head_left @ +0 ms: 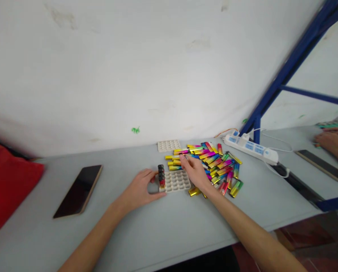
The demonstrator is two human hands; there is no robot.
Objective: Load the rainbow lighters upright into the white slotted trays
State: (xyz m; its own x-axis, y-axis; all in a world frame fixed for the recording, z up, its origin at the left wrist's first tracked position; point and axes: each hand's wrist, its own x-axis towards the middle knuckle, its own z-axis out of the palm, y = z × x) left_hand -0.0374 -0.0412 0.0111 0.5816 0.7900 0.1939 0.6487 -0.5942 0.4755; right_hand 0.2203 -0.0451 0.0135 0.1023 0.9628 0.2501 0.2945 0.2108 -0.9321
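A white tray [178, 181] with rows of round holes lies on the table. In its left column several black-topped pieces [161, 174] stand upright, the nearest with a red and gold body. My left hand [140, 189] is closed around the tray's left end, thumb at the near corner and fingers beside the upright pieces. My right hand [195, 172] reaches over the tray's right side, its fingers pinched on a shiny multicoloured case at the pile's left edge. That case is mostly hidden by the fingers. The pile of shiny gradient-coloured cases [224, 170] spreads loosely to the right.
A second white holed tray [169, 145] lies by the wall. At left are a dark phone-like slab [78, 190] and red material [10, 181]. A power strip [250, 148] with cables and a blue metal frame [270, 94] stand right. Beyond, another person's hands [334, 140] show near a second slab [323, 165].
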